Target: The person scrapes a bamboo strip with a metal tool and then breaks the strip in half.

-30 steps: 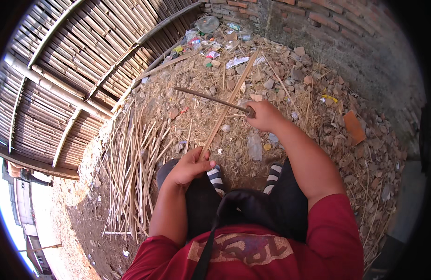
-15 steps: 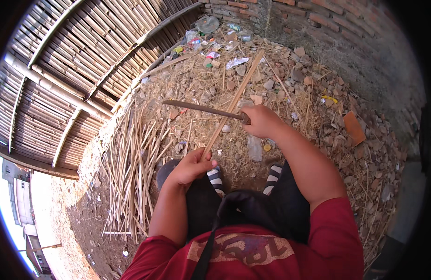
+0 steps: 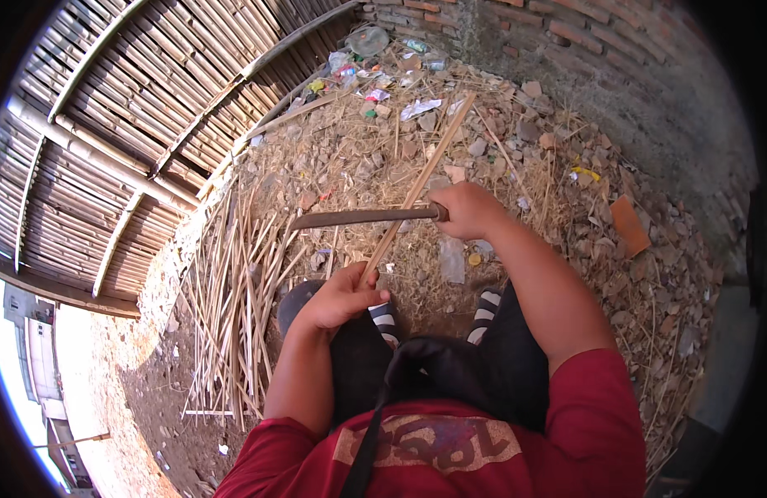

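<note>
The blade looks like dull, matt metal — the strip, pale bare wood; the wall, rough brick; the shirt, soft matt cloth.

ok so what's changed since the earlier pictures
The long brown metal blade in the right hand swung its tip toward the body, now nearly level across the picture. The far end of the thin pale wooden strip shifted slightly right. The left hand stayed put, both grips unchanged.
</note>
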A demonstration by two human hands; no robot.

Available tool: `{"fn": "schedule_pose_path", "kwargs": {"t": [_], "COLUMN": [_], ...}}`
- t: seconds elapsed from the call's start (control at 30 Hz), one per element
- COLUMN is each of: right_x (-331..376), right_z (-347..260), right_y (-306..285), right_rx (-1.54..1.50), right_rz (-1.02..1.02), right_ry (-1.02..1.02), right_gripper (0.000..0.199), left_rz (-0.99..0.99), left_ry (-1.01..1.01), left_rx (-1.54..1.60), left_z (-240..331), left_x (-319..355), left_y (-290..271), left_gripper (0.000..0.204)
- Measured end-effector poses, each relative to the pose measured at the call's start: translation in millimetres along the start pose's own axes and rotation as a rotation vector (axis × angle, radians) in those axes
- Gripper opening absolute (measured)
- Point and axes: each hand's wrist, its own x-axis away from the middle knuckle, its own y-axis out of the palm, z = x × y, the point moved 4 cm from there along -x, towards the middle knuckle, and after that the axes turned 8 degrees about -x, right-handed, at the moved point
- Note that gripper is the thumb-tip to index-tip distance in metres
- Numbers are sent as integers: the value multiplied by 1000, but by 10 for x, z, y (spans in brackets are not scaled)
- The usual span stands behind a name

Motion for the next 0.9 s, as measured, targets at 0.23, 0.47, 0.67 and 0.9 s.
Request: {"fn": "schedule_pose_path", "kwargs": {"t": [0.23, 0.47, 0.67, 0.9], "right_x": [-62, 1, 21, 99], "right_z": [392, 355, 203, -148], "right_y": [-25, -85, -199, -131], "right_rx": [-279, -144, -143, 146], "right_rz": [239, 166, 216, -5], "right_ry": [113, 78, 123, -26], "right_gripper": [29, 27, 30, 23], "left_rz": [-19, -49, 21, 252], "left_ry": [-30, 9, -17, 96], "left_rx": [106, 88, 89, -423], "left_z": [-18, -48, 14, 56], "left_x": [6, 11, 23, 59], "left_y": [-58, -41, -40, 58], "left_gripper": [32, 30, 25, 29]}}
